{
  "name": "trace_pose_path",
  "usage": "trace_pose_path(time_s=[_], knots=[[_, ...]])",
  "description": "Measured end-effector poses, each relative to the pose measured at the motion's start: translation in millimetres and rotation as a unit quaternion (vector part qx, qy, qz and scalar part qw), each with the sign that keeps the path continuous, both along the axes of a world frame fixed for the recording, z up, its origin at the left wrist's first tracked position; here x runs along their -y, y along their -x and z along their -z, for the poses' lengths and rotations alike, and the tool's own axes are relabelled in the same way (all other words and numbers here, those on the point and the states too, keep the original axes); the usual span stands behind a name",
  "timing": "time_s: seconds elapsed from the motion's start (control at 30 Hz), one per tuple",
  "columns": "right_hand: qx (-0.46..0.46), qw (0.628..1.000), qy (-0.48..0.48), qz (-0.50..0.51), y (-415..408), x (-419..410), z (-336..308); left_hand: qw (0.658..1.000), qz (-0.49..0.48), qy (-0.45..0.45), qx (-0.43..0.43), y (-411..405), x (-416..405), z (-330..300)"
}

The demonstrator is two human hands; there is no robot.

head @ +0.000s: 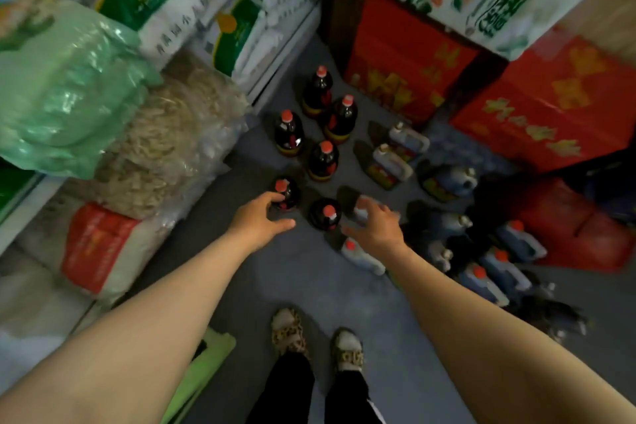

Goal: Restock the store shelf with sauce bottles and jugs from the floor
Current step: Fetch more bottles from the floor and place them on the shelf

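I have both hands low over the grey floor (292, 286); my left hand (261, 220) has its fingers curving round the neck of the nearest dark, red-capped plastic sauce bottle (285, 195), though motion blur stops me saying whether it grips or only touches; my right hand (377, 226) is spread wide with relaxed fingers, holding nothing, just above a pale, handled plastic jug with a red cap (361, 256) and beside a second dark bottle (327, 215).

The stock sits mid-floor: a cluster of dark red-capped bottles (321, 134) runs away from me toward the red cardboard cartons (406, 62) at the far edge, and a group of pale jugs (495, 262) spreads toward the right edge; some of those look tilted or lying down, but they are too blurred to be sure.

My worry is crowding; the bottles stand close together, so a clumsy lift by the neck could swing one base into its neighbour and topple several; I judge the full bottles heavy for a fingertip hold on a smooth cap, so a slip is likely unless the hand closes lower; my right wrist hangs over the second bottle's cap and could knock it while reaching for the jug; the bulging clear bag of pale dried goods (165, 134) at the left edge narrows the path back to the shelf, and my leopard-print slippers (316, 341) stand near the closest jug.
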State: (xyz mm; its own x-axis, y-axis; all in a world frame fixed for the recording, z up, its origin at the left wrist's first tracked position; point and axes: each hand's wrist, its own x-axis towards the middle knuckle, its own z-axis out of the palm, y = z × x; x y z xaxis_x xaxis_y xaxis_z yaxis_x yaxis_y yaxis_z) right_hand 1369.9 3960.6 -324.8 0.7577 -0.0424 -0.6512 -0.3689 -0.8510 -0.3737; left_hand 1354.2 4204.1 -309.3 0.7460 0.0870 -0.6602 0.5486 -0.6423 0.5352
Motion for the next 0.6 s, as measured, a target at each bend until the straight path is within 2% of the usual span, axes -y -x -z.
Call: trace_pose_path(time_s=[0.17,0.33,0.5,0.6], knots=[[-0.019,1.000,-0.006,-0.011,8.7,11.1,86.5,1.000,-0.009,-0.008,0.001,7.6,8.9,70.5],[0.003,1.000,-0.020,-0.008,16.1,21.7,166.0,0.999,-0.022,0.022,0.015,8.4,27.6,154.0],[0.025,0.997,-0.058,0.039,26.2,11.4,263.4,0.996,0.021,0.081,0.025,-1.8,44.3,254.1],[0.063,0.988,-0.115,0.081,30.0,-2.5,316.6,0.989,0.055,0.125,0.049,-16.1,51.1,307.0]])
